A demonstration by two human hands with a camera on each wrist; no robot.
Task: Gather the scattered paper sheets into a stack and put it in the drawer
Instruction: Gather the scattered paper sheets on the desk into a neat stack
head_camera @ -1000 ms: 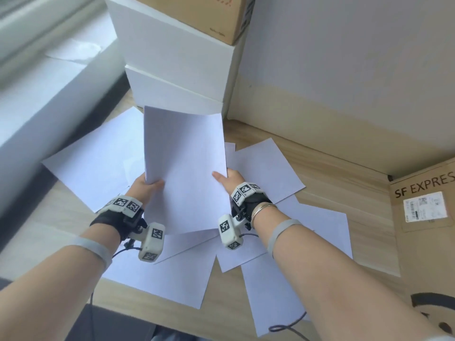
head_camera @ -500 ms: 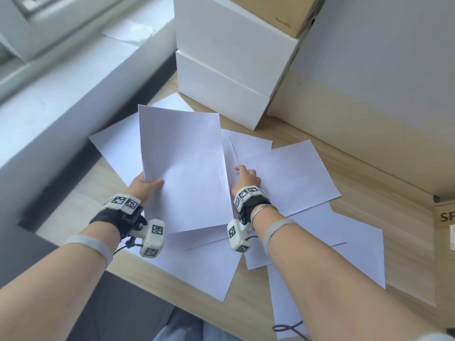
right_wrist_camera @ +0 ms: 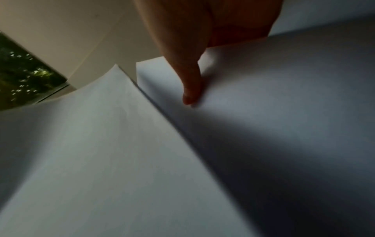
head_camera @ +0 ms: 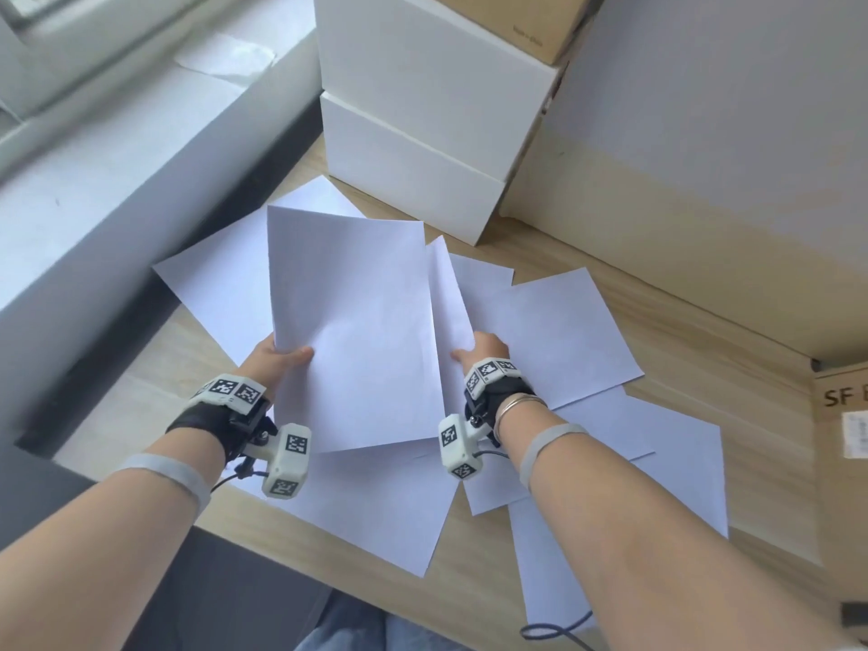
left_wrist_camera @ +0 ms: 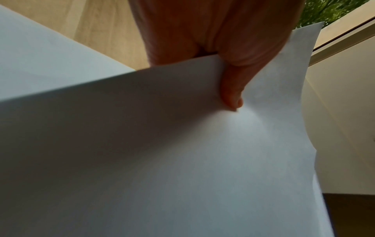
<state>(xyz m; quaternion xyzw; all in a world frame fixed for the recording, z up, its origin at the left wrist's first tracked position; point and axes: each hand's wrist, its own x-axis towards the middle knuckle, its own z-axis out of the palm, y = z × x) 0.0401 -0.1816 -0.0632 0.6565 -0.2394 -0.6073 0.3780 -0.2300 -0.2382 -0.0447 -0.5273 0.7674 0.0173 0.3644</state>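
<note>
My left hand holds a thin stack of white sheets by its lower left edge, raised and tilted above the wooden table. In the left wrist view the thumb lies on top of the held stack. My right hand pinches another sheet just right of the stack, with that sheet's left edge lifted. The right wrist view shows the thumb on this sheet, the stack beside it. Several more sheets lie scattered and overlapping on the table. No drawer is in view.
Two stacked white boxes with a brown carton on top stand at the back of the table. A cardboard box stands at the right edge. A grey window ledge runs along the left. A dark cable loops near the front edge.
My right hand let go of the stack's right edge, moved right onto a sheet on the table and lifted its left edge. My left hand keeps the stack raised.
</note>
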